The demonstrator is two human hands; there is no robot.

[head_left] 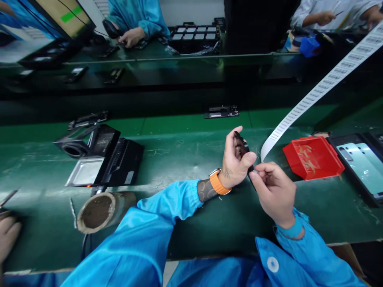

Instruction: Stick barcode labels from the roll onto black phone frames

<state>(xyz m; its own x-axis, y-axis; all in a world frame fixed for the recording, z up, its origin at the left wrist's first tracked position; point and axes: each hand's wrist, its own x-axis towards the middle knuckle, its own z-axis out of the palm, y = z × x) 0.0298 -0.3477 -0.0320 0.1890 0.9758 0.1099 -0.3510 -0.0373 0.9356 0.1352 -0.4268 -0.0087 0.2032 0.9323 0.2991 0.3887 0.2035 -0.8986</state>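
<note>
My left hand (236, 159) is closed around a dark phone body (241, 144), held upright on edge above the green bench (185, 159). An orange watch strap sits on that wrist. My right hand (273, 189) is pinched at the phone's lower end, thumb and forefinger pressed together on something too small to name. A long white strip of printed labels (317, 89) ends just above my right hand, close to the fingertips. Both sleeves are bright blue.
A red tray (312, 157) lies right of my hands, beside a black tray holding pale green phone backs (360, 163). A black fixture with a metal plate (101, 159) and a round roll (100, 211) stand at left. Another phone (221, 112) lies on the belt. Other workers sit beyond.
</note>
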